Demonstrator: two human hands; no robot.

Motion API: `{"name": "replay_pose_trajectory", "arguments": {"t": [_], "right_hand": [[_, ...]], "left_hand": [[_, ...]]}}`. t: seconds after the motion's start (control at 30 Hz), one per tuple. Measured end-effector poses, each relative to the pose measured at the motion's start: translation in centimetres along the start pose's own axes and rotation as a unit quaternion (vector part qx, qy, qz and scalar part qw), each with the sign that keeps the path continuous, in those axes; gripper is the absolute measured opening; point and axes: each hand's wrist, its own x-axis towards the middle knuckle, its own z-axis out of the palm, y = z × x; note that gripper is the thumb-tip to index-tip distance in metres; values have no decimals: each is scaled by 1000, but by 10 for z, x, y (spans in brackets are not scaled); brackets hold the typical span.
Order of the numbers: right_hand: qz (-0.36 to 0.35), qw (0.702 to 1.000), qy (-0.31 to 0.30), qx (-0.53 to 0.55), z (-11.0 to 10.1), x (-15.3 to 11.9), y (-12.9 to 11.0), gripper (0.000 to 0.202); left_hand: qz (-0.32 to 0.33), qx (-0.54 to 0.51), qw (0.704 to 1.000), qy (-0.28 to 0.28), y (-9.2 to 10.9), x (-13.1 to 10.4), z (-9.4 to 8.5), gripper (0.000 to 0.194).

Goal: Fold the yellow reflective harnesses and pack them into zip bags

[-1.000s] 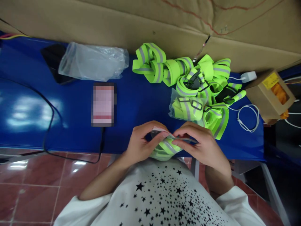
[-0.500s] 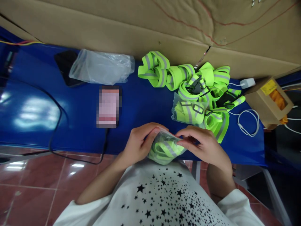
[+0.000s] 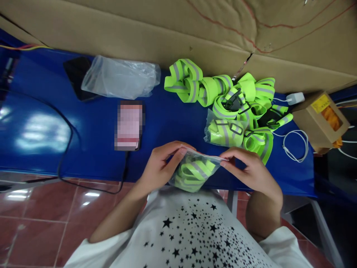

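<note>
Between my hands hangs a clear zip bag (image 3: 178,182) with a rolled neon-yellow reflective strap (image 3: 196,169) inside it. My left hand (image 3: 163,165) pinches the bag's upper left corner between thumb and fingers. At the other end of the top edge, my right hand (image 3: 249,169) grips the upper right corner, so the rim with its red line is stretched nearly straight. Just beyond the right hand lies another bagged strap (image 3: 224,133) with black buckles. A pile of loose reflective straps (image 3: 208,89) spreads behind it along the back of the table.
On the blue table (image 3: 167,123) lie a pile of clear plastic bags (image 3: 122,78), a dark flat object (image 3: 76,76) and a phone (image 3: 129,126) on a black cable. A cardboard box (image 3: 320,119) and a white cable (image 3: 295,147) sit at the right. Brown board stands behind.
My right hand has slid right along the bag's top edge to its corner. The rim, bunched before, is now pulled out wide. My left hand keeps its hold, shifted slightly left.
</note>
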Motion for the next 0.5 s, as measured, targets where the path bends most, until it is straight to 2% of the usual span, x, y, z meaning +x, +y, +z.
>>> {"name": "replay_pose_trajectory", "arguments": {"t": [0.1, 0.2, 0.33, 0.5], "right_hand": [[32, 999, 37, 18, 4, -1, 6, 5], [41, 998, 49, 21, 10, -1, 9, 6], [11, 999, 39, 18, 14, 3, 6, 10], [-38, 999, 27, 8, 18, 16, -7, 13]], "left_hand": [[-26, -14, 1000, 0, -2, 0, 1, 14], [-41, -24, 999, 21, -6, 1, 6, 6], [-31, -27, 998, 39, -10, 2, 11, 2], [-15, -5, 1000, 20, -8, 2, 12, 4]]}}
